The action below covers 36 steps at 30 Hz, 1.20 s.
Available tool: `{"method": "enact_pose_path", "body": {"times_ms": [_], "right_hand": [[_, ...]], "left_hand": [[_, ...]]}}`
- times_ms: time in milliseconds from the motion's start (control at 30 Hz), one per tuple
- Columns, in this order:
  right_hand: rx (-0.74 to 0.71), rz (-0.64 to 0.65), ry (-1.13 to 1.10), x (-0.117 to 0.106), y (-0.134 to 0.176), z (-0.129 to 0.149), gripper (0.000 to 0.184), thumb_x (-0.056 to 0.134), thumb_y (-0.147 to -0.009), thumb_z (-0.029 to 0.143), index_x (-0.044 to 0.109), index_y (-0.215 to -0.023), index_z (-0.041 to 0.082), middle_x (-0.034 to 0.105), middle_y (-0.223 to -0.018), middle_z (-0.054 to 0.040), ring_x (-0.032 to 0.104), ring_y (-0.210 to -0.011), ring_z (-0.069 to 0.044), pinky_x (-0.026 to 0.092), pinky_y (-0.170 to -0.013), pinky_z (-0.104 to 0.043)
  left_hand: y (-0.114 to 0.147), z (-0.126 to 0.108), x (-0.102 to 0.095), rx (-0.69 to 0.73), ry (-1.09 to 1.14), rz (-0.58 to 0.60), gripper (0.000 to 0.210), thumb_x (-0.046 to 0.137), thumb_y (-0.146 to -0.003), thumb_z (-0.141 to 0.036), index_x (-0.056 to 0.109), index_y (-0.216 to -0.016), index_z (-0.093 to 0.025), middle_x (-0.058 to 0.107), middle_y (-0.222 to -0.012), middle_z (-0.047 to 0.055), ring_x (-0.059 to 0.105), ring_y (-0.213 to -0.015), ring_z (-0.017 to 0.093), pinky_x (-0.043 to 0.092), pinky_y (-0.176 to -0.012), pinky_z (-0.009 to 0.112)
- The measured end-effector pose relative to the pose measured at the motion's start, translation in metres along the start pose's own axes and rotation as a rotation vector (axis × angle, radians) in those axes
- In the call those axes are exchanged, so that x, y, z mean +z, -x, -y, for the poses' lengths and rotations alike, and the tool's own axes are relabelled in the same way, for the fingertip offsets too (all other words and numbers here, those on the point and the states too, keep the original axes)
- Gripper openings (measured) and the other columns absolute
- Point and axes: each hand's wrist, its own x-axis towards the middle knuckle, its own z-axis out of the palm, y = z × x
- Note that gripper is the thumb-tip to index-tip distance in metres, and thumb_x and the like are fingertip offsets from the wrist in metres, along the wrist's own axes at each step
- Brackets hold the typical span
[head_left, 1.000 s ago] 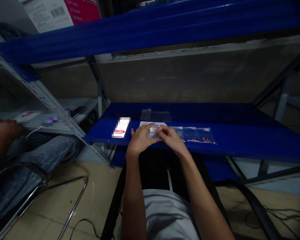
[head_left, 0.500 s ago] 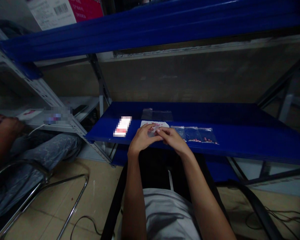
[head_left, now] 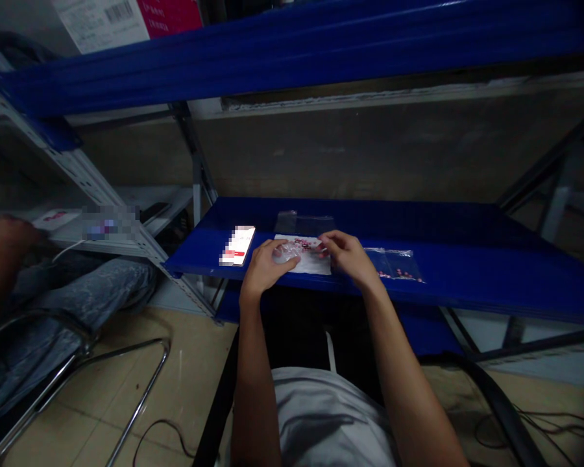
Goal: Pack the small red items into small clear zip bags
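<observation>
A white sheet (head_left: 316, 264) lies on the blue shelf with small pink and red beads (head_left: 304, 244) scattered over it. My left hand (head_left: 267, 266) curves around a small clear plastic bag (head_left: 288, 250) above the sheet's left part, thumb against its lower edge. My right hand (head_left: 344, 254) is over the sheet's right edge, its thumb and fingertips pinched together. Whatever may be between those fingertips is too small to tell. Right of it lie clear zip bags (head_left: 400, 264) with a few beads along their bottoms, partly covered by the hand.
A lit phone (head_left: 238, 246) lies left of the sheet on the blue shelf (head_left: 477, 266). Behind the sheet is a flat clear bag (head_left: 305, 224). An upper blue beam (head_left: 292, 58) crosses overhead. At far left, another person's hand (head_left: 10, 240) is beside a grey shelf.
My hands have moved apart: the right one went right, off the plastic bag, while the left stayed with it and shifted slightly left. More of the white sheet now shows.
</observation>
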Motion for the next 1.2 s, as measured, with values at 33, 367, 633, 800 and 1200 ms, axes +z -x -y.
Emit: {"method": "enact_pose_path", "body": {"times_ms": [33, 367, 633, 800, 1200], "right_hand": [[-0.039, -0.058, 0.126, -0.001, -0.011, -0.006, 0.019, 0.061, -0.094, 0.036, 0.071, -0.098, 0.02, 0.078, -0.09, -0.0077, 0.072, -0.078, -0.021, 0.049, -0.066, -0.028], [-0.096, 0.064, 0.718, 0.018, -0.054, -0.04, 0.02, 0.059, -0.091, 0.012, 0.078, -0.095, 0.019, 0.08, -0.095, -0.0103, 0.072, -0.09, -0.021, 0.044, -0.077, -0.025], [-0.092, 0.103, 0.78, 0.02, -0.051, -0.042, 0.026, 0.057, -0.09, 0.005, 0.079, -0.097, 0.018, 0.079, -0.101, -0.0151, 0.072, -0.097, -0.026, 0.044, -0.081, -0.027], [-0.096, 0.12, 0.813, 0.02, -0.052, -0.044, 0.025, 0.058, -0.091, 0.006, 0.078, -0.1, 0.017, 0.078, -0.104, -0.0158, 0.072, -0.099, -0.026, 0.045, -0.082, -0.028], [-0.165, 0.14, 0.795, 0.002, -0.055, -0.038, 0.022, 0.06, -0.092, 0.007, 0.077, -0.1, 0.017, 0.078, -0.105, -0.0137, 0.071, -0.1, -0.024, 0.045, -0.084, -0.026]], "left_hand": [[0.0, 0.005, -0.002, -0.014, -0.008, -0.016, 0.048, 0.086, -0.078, -0.042, 0.076, -0.12, -0.02, 0.074, -0.114, 0.01, 0.069, -0.097, 0.024, 0.055, -0.09, 0.035], [0.0, 0.018, -0.008, -0.184, 0.044, -0.182, 0.049, 0.089, -0.074, -0.042, 0.076, -0.115, -0.018, 0.073, -0.11, 0.011, 0.068, -0.095, 0.022, 0.056, -0.09, 0.036], [-0.002, 0.024, -0.006, -0.238, 0.144, -0.179, 0.055, 0.089, -0.075, -0.048, 0.074, -0.119, -0.018, 0.072, -0.123, 0.013, 0.069, -0.102, 0.023, 0.057, -0.091, 0.036], [-0.002, 0.023, -0.006, -0.236, 0.167, -0.176, 0.054, 0.089, -0.074, -0.049, 0.075, -0.117, -0.019, 0.072, -0.122, 0.013, 0.069, -0.102, 0.024, 0.057, -0.09, 0.036], [-0.004, 0.022, -0.004, -0.215, 0.171, -0.135, 0.053, 0.086, -0.078, -0.049, 0.075, -0.12, -0.019, 0.071, -0.124, 0.013, 0.07, -0.105, 0.025, 0.057, -0.093, 0.037]]}}
